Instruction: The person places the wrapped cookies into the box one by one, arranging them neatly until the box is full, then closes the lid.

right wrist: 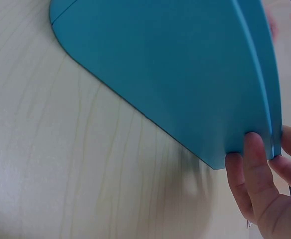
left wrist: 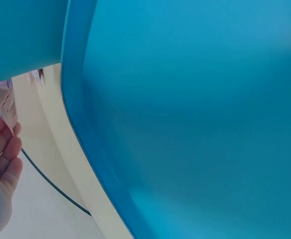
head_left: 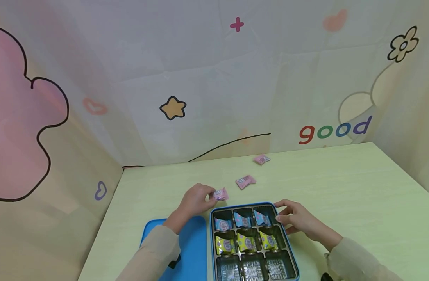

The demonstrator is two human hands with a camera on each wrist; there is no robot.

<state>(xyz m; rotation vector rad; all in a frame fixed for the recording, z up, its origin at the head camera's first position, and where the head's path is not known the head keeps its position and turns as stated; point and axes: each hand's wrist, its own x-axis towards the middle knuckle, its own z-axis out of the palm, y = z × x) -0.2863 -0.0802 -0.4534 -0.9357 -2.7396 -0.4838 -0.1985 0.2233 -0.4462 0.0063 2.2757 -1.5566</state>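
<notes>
My left hand (head_left: 197, 199) pinches a pink wrapped candy (head_left: 221, 194) just beyond the far left corner of a blue box (head_left: 294, 255). In the left wrist view, that candy (left wrist: 9, 110) stands upright between thumb and fingers. With its fingers along the outer wall and the thumb at the rim, my right hand (head_left: 298, 219) grips the box's far right corner. Inside the box is a black divided tray. Its far row holds blue candies (head_left: 242, 220), its middle row yellow candies (head_left: 247, 242), and its near row shows bare compartments.
Two more pink candies, one nearer (head_left: 245, 182) and one farther (head_left: 261, 159), lie on the pale wooden table (head_left: 358, 203). A blue lid (head_left: 193, 249) lies left of the box, partly under my left forearm. A printed cloth backdrop (head_left: 214, 97) rises behind the table.
</notes>
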